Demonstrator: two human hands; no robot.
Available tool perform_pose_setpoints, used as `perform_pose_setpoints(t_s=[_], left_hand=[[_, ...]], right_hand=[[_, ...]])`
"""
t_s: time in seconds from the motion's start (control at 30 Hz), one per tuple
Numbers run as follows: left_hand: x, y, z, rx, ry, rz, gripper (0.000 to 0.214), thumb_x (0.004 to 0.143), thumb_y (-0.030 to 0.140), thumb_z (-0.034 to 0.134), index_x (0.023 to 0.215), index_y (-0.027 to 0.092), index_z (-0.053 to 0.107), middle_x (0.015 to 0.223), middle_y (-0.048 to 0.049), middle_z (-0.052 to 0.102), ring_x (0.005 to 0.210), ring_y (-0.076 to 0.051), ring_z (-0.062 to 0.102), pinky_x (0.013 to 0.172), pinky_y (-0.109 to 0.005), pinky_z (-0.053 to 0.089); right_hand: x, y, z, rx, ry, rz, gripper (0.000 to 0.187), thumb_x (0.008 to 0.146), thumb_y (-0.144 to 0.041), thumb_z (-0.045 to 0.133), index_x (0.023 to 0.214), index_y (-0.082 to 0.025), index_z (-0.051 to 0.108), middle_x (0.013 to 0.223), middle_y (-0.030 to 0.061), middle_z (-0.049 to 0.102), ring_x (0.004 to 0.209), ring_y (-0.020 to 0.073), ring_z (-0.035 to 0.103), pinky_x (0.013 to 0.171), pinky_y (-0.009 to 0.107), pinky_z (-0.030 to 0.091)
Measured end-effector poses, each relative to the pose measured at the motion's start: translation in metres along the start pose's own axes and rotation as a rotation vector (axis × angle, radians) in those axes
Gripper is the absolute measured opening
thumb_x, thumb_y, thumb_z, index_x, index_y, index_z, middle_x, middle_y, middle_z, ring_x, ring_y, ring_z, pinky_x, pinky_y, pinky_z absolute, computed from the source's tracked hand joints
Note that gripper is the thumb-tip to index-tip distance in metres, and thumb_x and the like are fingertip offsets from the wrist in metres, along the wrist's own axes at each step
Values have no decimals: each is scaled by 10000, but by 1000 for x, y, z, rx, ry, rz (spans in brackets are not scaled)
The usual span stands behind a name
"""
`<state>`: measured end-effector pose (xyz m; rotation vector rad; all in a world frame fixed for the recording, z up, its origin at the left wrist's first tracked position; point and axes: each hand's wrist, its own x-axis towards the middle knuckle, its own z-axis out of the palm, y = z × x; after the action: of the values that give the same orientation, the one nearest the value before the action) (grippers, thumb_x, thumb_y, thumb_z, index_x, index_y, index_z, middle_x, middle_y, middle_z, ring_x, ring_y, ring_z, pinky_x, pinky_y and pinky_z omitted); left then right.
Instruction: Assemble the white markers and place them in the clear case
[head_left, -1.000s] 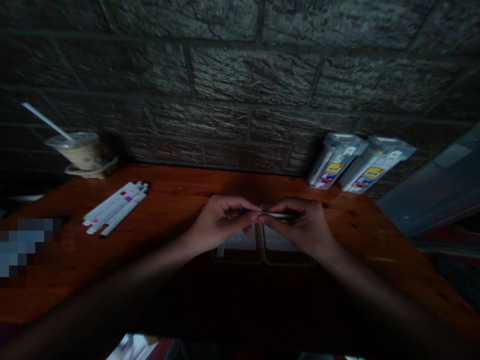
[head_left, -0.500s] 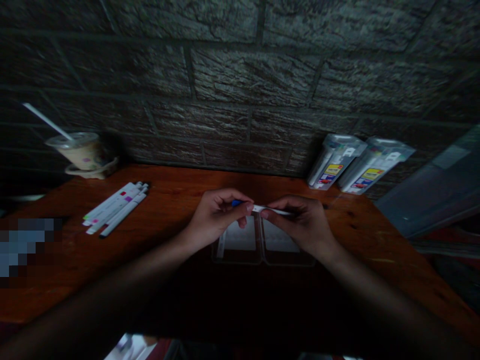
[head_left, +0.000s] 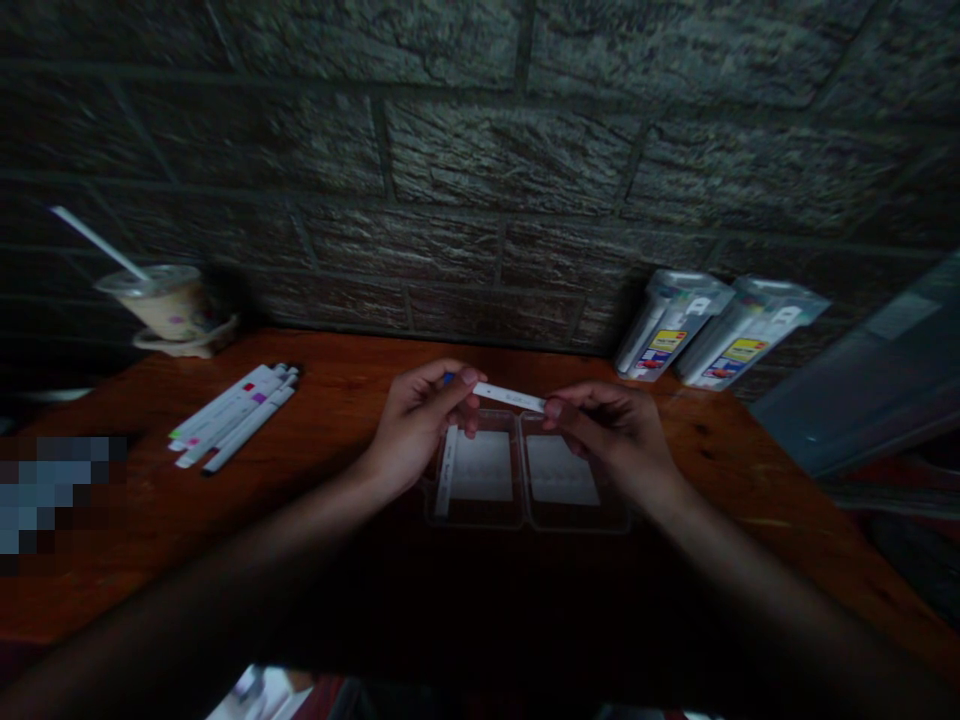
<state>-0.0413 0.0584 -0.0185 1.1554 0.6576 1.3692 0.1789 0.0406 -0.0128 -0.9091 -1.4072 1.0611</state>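
A white marker [head_left: 511, 397] is stretched between two bare hands above a wooden table [head_left: 360, 370], its printed barrel sloping gently down from ten o'clock toward four. The left hand [head_left: 412, 420] pinches the blue end, thumb and fingers closed on it; the right hand [head_left: 622, 425] grips the opposite end just as closely, thumb against the barrel.

The step in hand appears to be a two-handed turning or checking of the marker, its lettering bared between the thumbs. The next move would seem to call for a steady pinch at one end before the other lets go.

At six o'clock from the marker lies an open clear case [head_left: 476, 525], white paper [head_left: 484, 470] in each half and a slim printed strip along its nine o'clock side; whether that is another marker cannot be told. Loose markers [head_left: 240, 415] lie at nine o'clock, and tall boxes [head_left: 651, 335] stand toward two.

Compared with half a second earlier, the hands have drawn farther apart and the left has risen toward ten o'clock, exposing more barrel and more paper below.
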Motion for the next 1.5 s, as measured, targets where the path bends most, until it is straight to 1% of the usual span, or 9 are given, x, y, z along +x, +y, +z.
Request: perform_pose_setpoints(t_s=[0.13, 0.3, 0.57, 0.7, 0.83, 1.0, 1.13, 1.3, 1.5], left_hand=[[1, 2, 0, -36, 25, -4, 143, 848, 274, 786, 866, 134, 759, 664, 6, 638, 501, -86, 593, 482, -202, 493], [2, 3, 0, -54, 40, -20, 148, 846, 275, 786, 847, 132, 748, 660, 11, 622, 486, -82, 580, 460, -199, 479], [3, 3, -1, -48, 55, -19, 152, 849, 278, 784, 852, 131, 746, 659, 11, 611, 490, -85, 580, 459, -200, 479], [2, 3, -1, -40, 55, -11, 152, 843, 280, 791, 848, 134, 748, 655, 10, 614, 487, -84, 575, 456, -199, 477], [2, 3, 1, -27, 57, -1, 161, 832, 285, 804, 840, 134, 751, 656, 9, 618, 487, -81, 571, 459, -197, 476], [2, 2, 0, -22, 59, 1, 182, 829, 302, 810, 848, 132, 749, 645, 13, 613, 481, -84, 569, 451, -198, 467], [1, 3, 1, -20, 57, 1, 160, 841, 289, 794, 850, 135, 749, 648, 12, 613, 482, -79, 568, 458, -194, 469], [1, 4, 1, -10, 60, 5, 126, 863, 272, 764, 860, 146, 752, 655, 11, 609, 489, -79, 567, 466, -199, 474], [1, 4, 1, -13, 65, 2, 128, 858, 269, 774, 851, 142, 753, 658, 10, 611, 484, -77, 566, 461, -198, 467]], right_hand=[[0, 0, -1, 40, -1, 10, 72, 831, -315, 857, 861, -251, 845, 689, 12, 781, 444, 68, 530, 409, 201, 397], [0, 1, 0, 93, -44, -15, 86, 856, -305, 834, 931, -274, 861, 779, 27, 813, 502, 99, 615, 437, 220, 482], [-1, 0, 0, 89, -91, -65, 126, 902, -260, 783, 998, -284, 862, 794, 34, 823, 547, 117, 679, 474, 229, 541], [0, 0, 1, 77, -83, -102, 175, 836, -193, 831, 984, -281, 860, 732, 13, 804, 534, 110, 674, 472, 217, 544], [0, 0, 2, 60, -68, -85, 170, 807, -165, 851, 939, -272, 859, 646, -9, 772, 480, 92, 633, 457, 204, 524], [-1, -2, 2, 71, -48, -62, 89, 856, -254, 826, 939, -248, 859, 726, 24, 799, 525, 120, 670, 473, 235, 543], [-2, -2, 1, 81, -59, -41, 101, 901, -309, 791, 943, -251, 862, 740, 33, 802, 522, 124, 663, 483, 257, 544], [-2, -3, 0, 97, -61, -3, 118, 911, -329, 780, 967, -263, 860, 840, 47, 823, 578, 143, 689, 510, 285, 559], [-1, -2, 0, 112, -79, -31, 112, 907, -304, 777, 974, -273, 861, 782, 35, 808, 571, 139, 679, 507, 282, 557]])
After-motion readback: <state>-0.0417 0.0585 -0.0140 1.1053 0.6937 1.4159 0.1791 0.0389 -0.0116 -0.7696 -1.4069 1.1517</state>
